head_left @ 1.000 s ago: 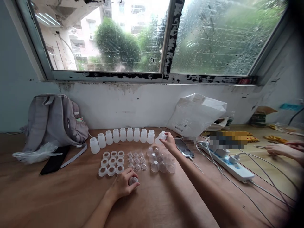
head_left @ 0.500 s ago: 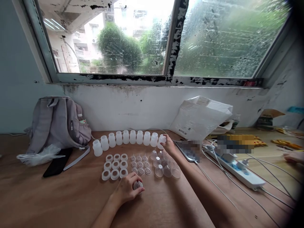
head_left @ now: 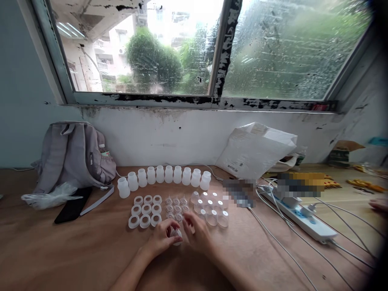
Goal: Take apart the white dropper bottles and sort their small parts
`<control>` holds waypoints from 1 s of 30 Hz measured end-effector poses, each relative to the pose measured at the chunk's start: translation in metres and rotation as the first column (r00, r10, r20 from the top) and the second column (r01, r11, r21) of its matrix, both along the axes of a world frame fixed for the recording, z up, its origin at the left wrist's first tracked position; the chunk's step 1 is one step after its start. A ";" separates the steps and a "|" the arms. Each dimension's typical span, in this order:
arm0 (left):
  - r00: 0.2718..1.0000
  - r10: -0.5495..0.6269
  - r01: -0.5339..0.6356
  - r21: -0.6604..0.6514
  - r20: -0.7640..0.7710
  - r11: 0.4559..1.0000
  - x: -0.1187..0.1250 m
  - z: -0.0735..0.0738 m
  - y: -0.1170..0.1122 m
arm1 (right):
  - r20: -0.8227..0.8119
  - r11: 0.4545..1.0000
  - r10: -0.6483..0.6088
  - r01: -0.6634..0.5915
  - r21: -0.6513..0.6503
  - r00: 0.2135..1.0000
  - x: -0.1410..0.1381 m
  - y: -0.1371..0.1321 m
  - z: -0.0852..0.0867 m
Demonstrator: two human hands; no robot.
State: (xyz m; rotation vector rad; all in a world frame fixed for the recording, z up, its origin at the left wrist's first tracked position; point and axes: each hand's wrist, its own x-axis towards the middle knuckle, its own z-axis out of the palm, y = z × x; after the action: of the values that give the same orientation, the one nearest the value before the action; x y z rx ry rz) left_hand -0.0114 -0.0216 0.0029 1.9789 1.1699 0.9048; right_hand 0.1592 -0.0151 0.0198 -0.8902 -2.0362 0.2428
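My left hand (head_left: pixel 163 237) is closed around a small translucent bottle top (head_left: pixel 176 236), low over the wooden table, its fingers hiding part of it. Close by on its right is my right hand (head_left: pixel 198 233), fingers curled but apart, with nothing visible in them. Just beyond the hands lie white collar rings (head_left: pixel 146 208) in rows, clear silicone nipples (head_left: pixel 176 209), partly covered by my right hand, and clear domed caps (head_left: pixel 211 219). Behind these, frosted baby bottles (head_left: pixel 169 174) stand upright without tops in a curved row.
A grey backpack (head_left: pixel 71 157), a crumpled plastic bag (head_left: pixel 51 197) and a black phone (head_left: pixel 72 208) are at the left. To the right are a white packaging bag (head_left: pixel 257 149), a blurred device, a power strip (head_left: pixel 315 226) and loose white cables. Another person's hand (head_left: pixel 378 205) shows at the right edge.
My right hand has left the rightmost bottle and come down and left beside my left hand. That bottle stands in the row. My left hand keeps its hold on the bottle top.
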 end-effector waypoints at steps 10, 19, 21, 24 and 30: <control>0.994 -0.089 0.093 0.064 -0.060 0.994 -0.006 0.004 -0.006 | 0.089 0.977 0.070 -0.051 -0.208 0.994 -0.015 -0.013 -0.012; 0.983 -0.038 0.057 0.101 -0.179 0.993 -0.010 0.005 -0.014 | 0.130 0.970 0.070 -0.037 -0.240 0.989 -0.017 -0.014 -0.018; 0.981 -0.041 0.063 0.110 -0.192 0.992 -0.010 0.006 -0.015 | 0.143 0.969 0.058 -0.021 -0.246 0.988 -0.017 -0.014 -0.017; 0.977 -0.039 0.064 0.116 -0.209 0.991 -0.010 0.007 -0.015 | 0.155 0.969 0.059 -0.019 -0.246 0.986 -0.017 -0.013 -0.017; 0.968 -0.054 0.086 0.119 -0.244 0.989 -0.010 0.008 -0.016 | 0.194 0.968 0.083 -0.032 -0.251 0.978 -0.015 -0.010 -0.020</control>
State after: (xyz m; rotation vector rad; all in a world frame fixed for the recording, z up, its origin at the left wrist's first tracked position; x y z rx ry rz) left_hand -0.0214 -0.0371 0.0106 2.2710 1.1892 0.7349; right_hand 0.1440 -0.0252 -0.0002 -1.0442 -2.2572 0.4621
